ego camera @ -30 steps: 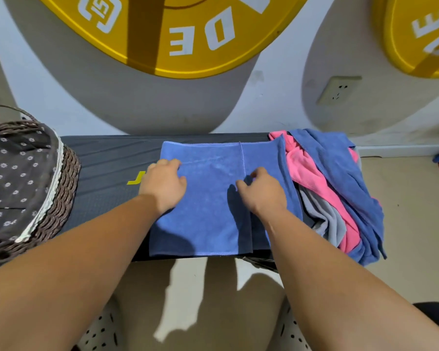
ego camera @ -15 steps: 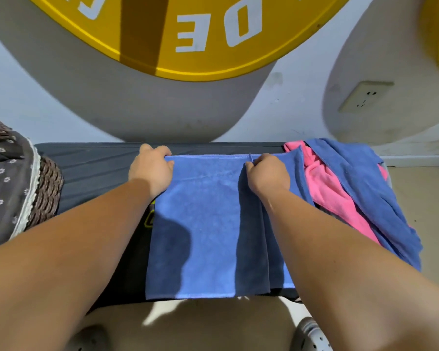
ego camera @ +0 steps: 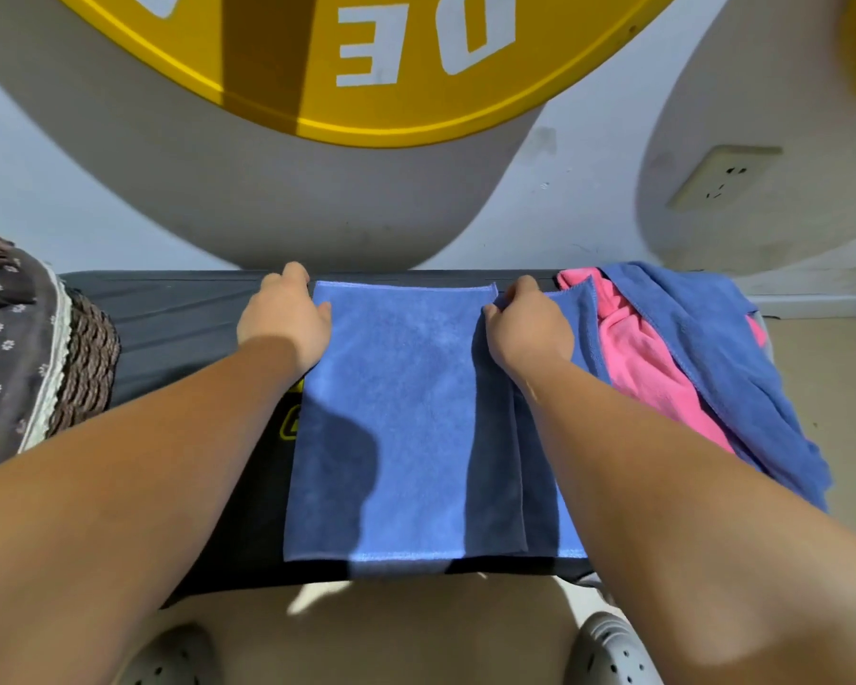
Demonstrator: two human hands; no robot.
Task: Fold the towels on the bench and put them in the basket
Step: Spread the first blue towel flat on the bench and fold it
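— What's the blue towel (ego camera: 406,412) like?
— Soft, fuzzy cloth, a flat rectangle with one layer folded over another, lying across the dark bench (ego camera: 169,328).
— And the fingers?
— The left hand (ego camera: 285,316) curls round the far left corner, thumb on the cloth. The right hand (ego camera: 527,328) pinches the top layer's far right corner, fingers bent together.
— The basket (ego camera: 87,358)?
— Woven, at the bench's left end.

The towel (ego camera: 406,417) was blue on a black bench (ego camera: 179,333), beside pink cloth (ego camera: 648,373); the basket's (ego camera: 85,358) dark liner (ego camera: 1,358) bore white flowers
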